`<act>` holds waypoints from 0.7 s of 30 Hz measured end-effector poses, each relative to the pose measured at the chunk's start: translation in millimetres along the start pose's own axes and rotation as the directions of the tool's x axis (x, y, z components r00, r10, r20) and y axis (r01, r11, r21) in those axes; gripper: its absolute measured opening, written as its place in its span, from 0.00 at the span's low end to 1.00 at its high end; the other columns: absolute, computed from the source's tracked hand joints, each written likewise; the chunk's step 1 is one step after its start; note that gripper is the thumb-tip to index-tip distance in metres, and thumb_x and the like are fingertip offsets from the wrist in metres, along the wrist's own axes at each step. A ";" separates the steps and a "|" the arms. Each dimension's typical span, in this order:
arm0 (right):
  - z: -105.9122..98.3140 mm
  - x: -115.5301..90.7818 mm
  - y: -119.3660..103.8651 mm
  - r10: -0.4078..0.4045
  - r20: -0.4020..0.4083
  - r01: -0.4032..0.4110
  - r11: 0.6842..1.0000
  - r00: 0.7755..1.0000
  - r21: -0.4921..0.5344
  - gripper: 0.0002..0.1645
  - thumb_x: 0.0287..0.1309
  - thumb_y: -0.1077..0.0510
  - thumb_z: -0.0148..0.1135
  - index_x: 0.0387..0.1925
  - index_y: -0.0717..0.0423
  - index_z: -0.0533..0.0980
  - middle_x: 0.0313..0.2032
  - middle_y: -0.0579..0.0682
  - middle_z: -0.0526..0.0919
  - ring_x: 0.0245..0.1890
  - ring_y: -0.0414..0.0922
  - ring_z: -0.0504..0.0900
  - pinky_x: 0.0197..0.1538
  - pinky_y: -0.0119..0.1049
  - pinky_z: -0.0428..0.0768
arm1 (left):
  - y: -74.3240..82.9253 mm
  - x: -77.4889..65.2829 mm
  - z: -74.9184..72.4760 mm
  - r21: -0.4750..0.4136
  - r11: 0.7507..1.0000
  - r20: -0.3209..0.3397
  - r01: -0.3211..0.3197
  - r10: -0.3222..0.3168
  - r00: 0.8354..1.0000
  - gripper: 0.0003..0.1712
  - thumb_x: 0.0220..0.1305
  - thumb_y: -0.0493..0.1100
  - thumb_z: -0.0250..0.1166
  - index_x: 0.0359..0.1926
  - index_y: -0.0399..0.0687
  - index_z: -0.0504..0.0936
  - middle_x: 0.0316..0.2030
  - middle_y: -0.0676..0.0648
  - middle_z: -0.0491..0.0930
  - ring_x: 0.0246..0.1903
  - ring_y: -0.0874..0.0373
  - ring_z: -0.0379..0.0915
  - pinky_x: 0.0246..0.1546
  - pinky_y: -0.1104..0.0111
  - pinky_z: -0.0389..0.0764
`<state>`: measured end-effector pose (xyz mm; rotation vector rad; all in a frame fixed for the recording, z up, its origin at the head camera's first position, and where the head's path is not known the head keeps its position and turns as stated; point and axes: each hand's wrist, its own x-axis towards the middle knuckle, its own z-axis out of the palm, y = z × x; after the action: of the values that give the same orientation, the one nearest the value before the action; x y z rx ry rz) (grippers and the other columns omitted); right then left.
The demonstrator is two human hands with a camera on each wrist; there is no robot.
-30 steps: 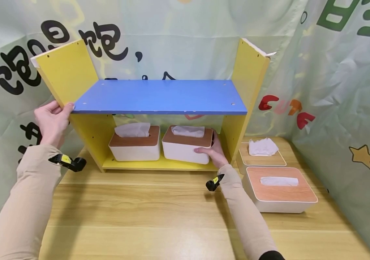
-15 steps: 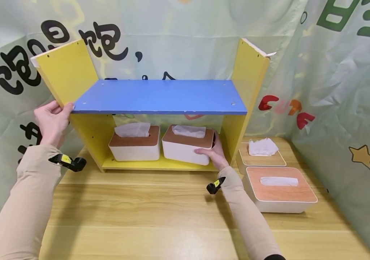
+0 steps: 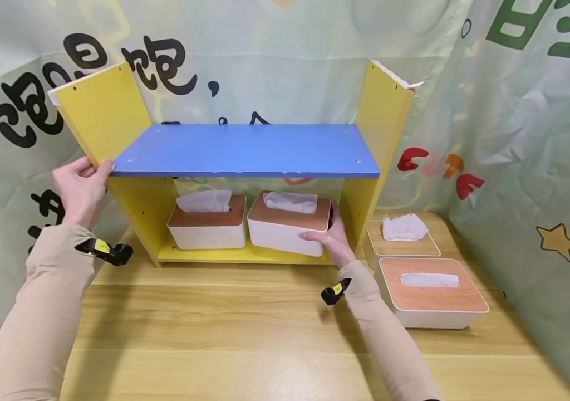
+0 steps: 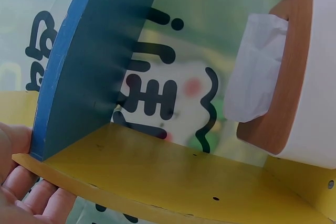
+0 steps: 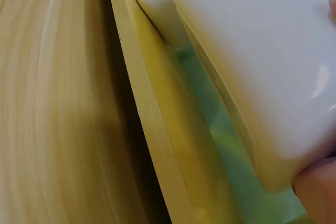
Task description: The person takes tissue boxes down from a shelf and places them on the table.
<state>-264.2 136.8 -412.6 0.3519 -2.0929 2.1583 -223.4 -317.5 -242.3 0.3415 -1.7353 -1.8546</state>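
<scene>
My left hand [image 3: 80, 186] grips the front edge of the left yellow side panel [image 3: 102, 120], thumb at the corner of the blue shelf board [image 3: 245, 149]. In the left wrist view its fingers [image 4: 39, 195] wrap behind that panel. My right hand [image 3: 332, 236] holds the right end of a white tissue box [image 3: 285, 236] with a brown wood lid, in the lower compartment. The box tilts, its right end nearer me; the right wrist view shows its underside raised off the yellow bottom board [image 5: 168, 129]. Left of it a similar tissue box [image 3: 207, 236] sits on the bottom board.
On the wooden table [image 3: 215, 334], right of the shelf, stand two more tissue boxes: a large one with a pinkish lid [image 3: 432, 298] and one behind it with a light wood lid [image 3: 400, 245]. A printed curtain [image 3: 285, 83] hangs behind and at both sides.
The tissue box in my right hand has shifted slightly toward me, and my right wrist has come with it. My left hand keeps its place on the panel.
</scene>
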 end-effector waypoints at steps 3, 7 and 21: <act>-0.5 -3.5 -1.4 -0.002 0.003 0.002 1.000 1.000 -0.018 0.75 0.38 0.67 0.77 0.80 0.50 0.40 0.79 0.54 0.50 0.78 0.51 0.52 0.81 0.49 0.48 | -0.9 0.3 0.0 0.009 1.000 -0.003 0.004 -0.004 1.000 0.28 0.59 0.34 0.70 0.61 0.38 0.79 0.18 0.67 0.84 0.23 0.75 0.80 0.20 0.84 0.74; -1.1 -9.2 -4.9 0.003 0.006 -0.002 0.998 1.000 -0.059 0.75 0.39 0.64 0.78 0.80 0.49 0.39 0.80 0.53 0.46 0.80 0.50 0.48 0.82 0.50 0.46 | -0.9 0.9 0.5 0.040 0.999 -0.013 0.002 -0.001 1.000 0.29 0.59 0.36 0.71 0.62 0.38 0.79 0.18 0.69 0.83 0.23 0.76 0.80 0.21 0.84 0.74; -1.4 -27.8 -19.1 -0.029 0.032 0.029 1.000 0.999 -0.008 0.74 0.37 0.69 0.76 0.80 0.51 0.41 0.78 0.54 0.54 0.76 0.49 0.57 0.77 0.46 0.61 | -1.2 1.8 0.1 0.046 0.999 -0.012 0.009 -0.009 1.000 0.28 0.59 0.36 0.71 0.62 0.39 0.79 0.18 0.69 0.83 0.24 0.76 0.80 0.22 0.85 0.75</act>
<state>-232.9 141.2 -401.0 0.4153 -2.0994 2.1410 -225.2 -318.4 -243.1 0.3783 -1.7742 -1.8174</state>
